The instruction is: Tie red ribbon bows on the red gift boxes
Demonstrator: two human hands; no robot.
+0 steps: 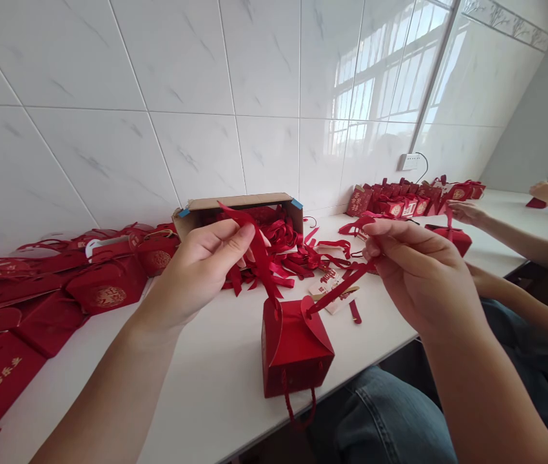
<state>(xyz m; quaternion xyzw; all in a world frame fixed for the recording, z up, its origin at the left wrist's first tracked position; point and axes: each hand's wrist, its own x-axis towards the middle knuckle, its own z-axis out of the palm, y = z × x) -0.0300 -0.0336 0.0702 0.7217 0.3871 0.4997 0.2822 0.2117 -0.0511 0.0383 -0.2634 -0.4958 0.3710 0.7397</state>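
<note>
A small red gift box (pixel 298 348) stands on the white table near its front edge, its top flaps folded together and a cord handle (pixel 313 406) hanging down the near side. Red ribbon (pixel 339 290) passes through the holes in the flaps, with its two ends pulled up and apart. My left hand (pixel 211 258) pinches one end between thumb and fingers, above and left of the box. Above and to the right, my right hand (pixel 412 274) pinches the other end; its fingertips partly cover the ribbon there.
Behind the box, an open carton (pixel 235 201) holds a heap of red ribbons, some spilling onto the table (pixel 206 386). Finished-looking red boxes (pixel 109 290) line the left side; more red boxes (pixel 400 200) stand at the back right. Another person's hand (pixel 467 211) works at right.
</note>
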